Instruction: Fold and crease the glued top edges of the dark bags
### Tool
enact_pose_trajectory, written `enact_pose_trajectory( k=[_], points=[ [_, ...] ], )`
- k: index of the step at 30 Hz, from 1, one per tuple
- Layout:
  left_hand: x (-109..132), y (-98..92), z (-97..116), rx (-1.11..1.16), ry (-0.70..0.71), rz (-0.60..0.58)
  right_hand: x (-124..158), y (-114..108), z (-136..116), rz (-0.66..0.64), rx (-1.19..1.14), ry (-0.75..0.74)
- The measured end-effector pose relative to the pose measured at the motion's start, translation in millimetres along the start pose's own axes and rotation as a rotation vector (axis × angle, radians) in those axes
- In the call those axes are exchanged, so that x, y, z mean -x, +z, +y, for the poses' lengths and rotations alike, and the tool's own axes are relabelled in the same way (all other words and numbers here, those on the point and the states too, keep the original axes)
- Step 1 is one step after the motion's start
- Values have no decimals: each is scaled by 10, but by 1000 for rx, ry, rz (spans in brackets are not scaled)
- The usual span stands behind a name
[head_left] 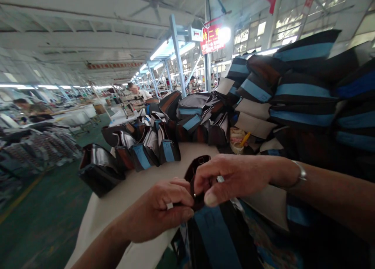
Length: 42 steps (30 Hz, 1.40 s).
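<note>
A black bag with a blue stripe (216,237) lies in front of me on the pale table (117,202). Its dark brown strap (197,165) loops up between my hands. My left hand (159,212) is closed, fingers pinched on the strap's lower part. My right hand (231,177) comes in from the right with a metal bracelet on the wrist, and its thumb and fingers pinch the same strap from the other side. The two hands nearly touch.
Stacks of black, brown and blue bags (301,89) pile up high on the right and run along the table's far side (152,144). A small tub with a yellow tool (238,142) stands among them. Green floor (43,222) lies left. Other people (137,91) work farther back.
</note>
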<state>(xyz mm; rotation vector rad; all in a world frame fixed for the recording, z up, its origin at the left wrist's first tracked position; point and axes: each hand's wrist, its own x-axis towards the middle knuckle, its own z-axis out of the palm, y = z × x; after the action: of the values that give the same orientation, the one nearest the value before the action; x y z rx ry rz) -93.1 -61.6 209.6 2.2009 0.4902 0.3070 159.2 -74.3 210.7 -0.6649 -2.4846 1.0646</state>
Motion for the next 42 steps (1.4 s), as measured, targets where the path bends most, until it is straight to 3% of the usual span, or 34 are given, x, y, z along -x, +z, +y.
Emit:
enact_pose_trajectory(
  k=[3,6,10,15,23,31,42],
  points=[
    [129,62,-236,133,-88,60,-27,105,462,-45,-171,133],
    [234,80,-380,231,-207,81,-66,316,712,66,-274,89],
    [245,35,-204,136,-321,83,-142,492,633,194,-294,83],
    [58,145,16,126,-363,51,-223,469,460,185,-186,98],
    [-64,305,-232,426,-192,71,-94,393,500,150,-225,153],
    [-97,378,-244,446,-173,76,-54,396,539,75,-483,124],
    [-131,458,-278,339,-327,171,-8,472,573,188,-295,112]
  ],
)
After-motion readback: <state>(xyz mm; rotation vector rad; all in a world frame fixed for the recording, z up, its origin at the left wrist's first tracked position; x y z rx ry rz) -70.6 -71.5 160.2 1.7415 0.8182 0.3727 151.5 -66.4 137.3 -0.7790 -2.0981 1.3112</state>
